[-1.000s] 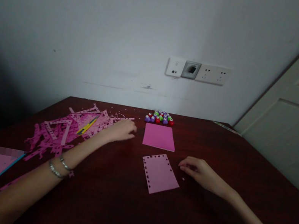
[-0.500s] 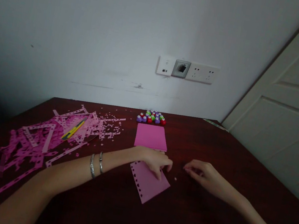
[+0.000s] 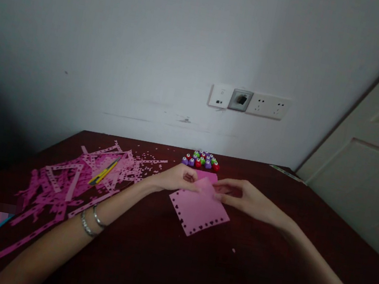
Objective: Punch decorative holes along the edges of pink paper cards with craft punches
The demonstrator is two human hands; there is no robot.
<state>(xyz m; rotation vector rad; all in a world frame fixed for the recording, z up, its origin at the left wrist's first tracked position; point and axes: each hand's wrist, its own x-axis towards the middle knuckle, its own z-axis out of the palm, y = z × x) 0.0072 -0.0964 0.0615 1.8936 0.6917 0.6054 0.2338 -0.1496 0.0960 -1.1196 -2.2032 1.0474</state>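
A pink paper sheet (image 3: 198, 209) with small shapes punched along its edges is lifted off the dark red table (image 3: 160, 269), tilted toward me. My left hand (image 3: 174, 178) pinches its far left edge. My right hand (image 3: 241, 198) pinches its far right edge. Two silver bangles sit on my left wrist. Behind the sheet, a stack of plain pink paper (image 3: 209, 177) is mostly hidden by my hands.
Several small coloured craft punches (image 3: 201, 160) cluster at the table's back edge. A heap of punched pink strips and confetti (image 3: 73, 178) with a yellow utility knife (image 3: 104, 171) lies at the left. A wall socket strip (image 3: 250, 102) and a door (image 3: 375, 145) are behind.
My left hand came from the scrap heap to the punched sheet. Both hands took hold of the sheet and raised it off the table.
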